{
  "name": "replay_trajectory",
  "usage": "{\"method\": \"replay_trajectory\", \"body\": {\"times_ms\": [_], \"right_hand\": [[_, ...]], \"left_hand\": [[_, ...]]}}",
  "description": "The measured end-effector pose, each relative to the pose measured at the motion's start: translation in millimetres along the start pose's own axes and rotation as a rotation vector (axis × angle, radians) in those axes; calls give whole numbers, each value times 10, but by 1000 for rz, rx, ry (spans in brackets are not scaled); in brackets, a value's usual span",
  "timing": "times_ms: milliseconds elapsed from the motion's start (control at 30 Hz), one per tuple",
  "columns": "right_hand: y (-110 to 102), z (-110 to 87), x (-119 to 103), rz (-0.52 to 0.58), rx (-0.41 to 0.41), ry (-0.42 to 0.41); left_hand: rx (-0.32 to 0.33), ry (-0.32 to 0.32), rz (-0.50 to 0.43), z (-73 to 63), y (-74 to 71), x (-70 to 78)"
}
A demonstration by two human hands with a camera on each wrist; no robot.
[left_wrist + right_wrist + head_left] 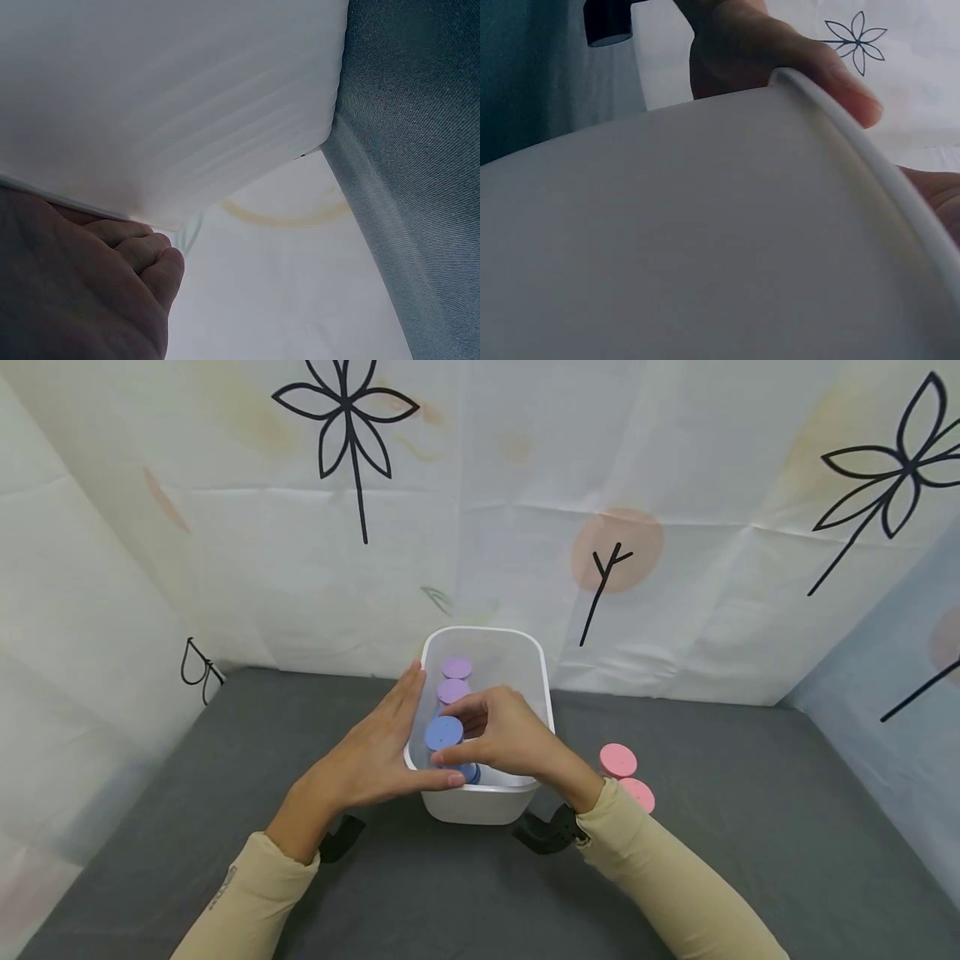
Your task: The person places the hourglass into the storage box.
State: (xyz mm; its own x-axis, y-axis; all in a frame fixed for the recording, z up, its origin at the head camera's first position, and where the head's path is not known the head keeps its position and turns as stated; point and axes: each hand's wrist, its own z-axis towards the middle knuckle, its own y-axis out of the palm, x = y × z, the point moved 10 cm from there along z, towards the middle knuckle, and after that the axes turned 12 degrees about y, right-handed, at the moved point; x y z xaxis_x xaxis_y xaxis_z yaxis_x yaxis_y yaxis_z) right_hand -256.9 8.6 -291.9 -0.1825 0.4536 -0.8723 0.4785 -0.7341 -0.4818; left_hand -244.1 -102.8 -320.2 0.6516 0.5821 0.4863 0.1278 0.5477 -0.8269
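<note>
A white plastic bin [480,806] stands at the middle of the table by the back wall. Inside it, purple discs [456,667] lie along the left side, with more blue pieces [470,772] near the front. My right hand [510,735] reaches over the bin and pinches a round blue disc [444,732] between thumb and fingers. My left hand [371,756] rests on the bin's left and front rim, fingers straight along the side and thumb across the front. In the left wrist view, the left hand's fingers [142,251] touch the bin's edge. The bin wall hides the right hand's grip in the right wrist view.
Two pink discs [618,760] lie on the dark grey tabletop [720,827], right of the bin and beside the right forearm. A patterned white cloth [510,560] hangs behind the table and along both sides.
</note>
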Motion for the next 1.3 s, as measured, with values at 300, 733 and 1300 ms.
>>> {"method": "replay_trajectory", "body": {"times_ms": [300, 733, 1300], "right_hand": [[54, 16, -1, -143, -7, -19], [140, -4, -32, -453, 54, -39], [180, 23, -81, -513, 43, -62]], "left_hand": [[2, -2, -3, -4, -6, 1], [7, 8, 10, -7, -1, 9], [-8, -11, 13, -3, 18, -18]]}}
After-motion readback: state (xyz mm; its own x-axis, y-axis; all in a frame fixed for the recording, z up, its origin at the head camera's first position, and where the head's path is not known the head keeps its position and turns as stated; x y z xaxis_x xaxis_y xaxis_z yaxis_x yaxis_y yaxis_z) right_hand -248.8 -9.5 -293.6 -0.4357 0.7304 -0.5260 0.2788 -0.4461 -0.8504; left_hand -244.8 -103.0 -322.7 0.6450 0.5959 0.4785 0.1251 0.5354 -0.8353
